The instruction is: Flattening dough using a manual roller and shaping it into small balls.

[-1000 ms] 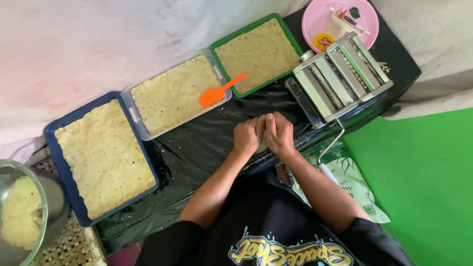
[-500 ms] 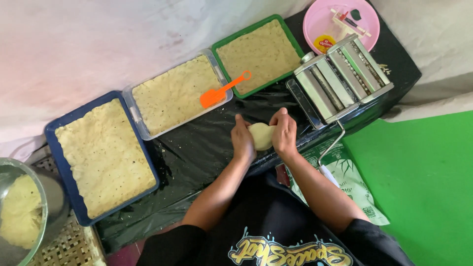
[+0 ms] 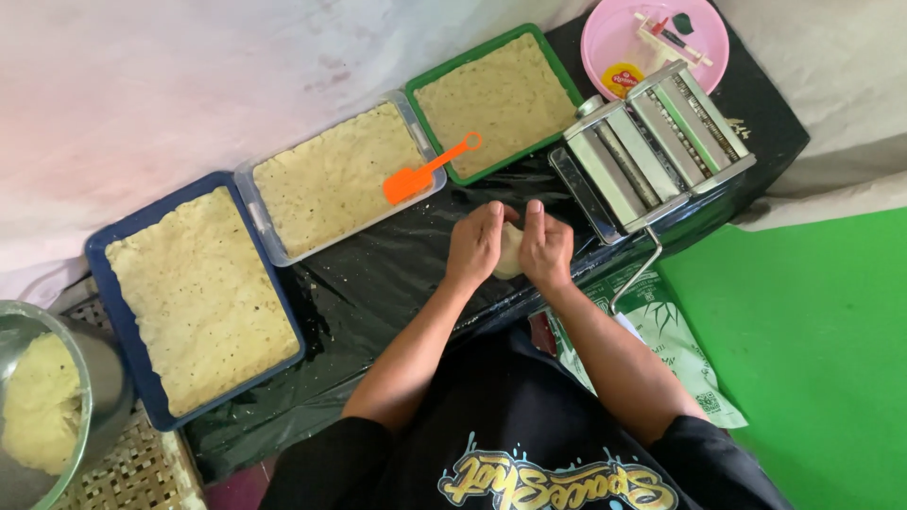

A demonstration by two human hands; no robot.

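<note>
2 hands (image 3: 475,244) (image 3: 546,247) press dough lump (image 3: 509,250); green-leaf pkg (image 3: 661,326) at R.

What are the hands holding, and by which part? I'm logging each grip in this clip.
A pale lump of dough, pressed between the left hand and the right hand. The palms and fingers clasp its two sides, above the black sheet.
</note>
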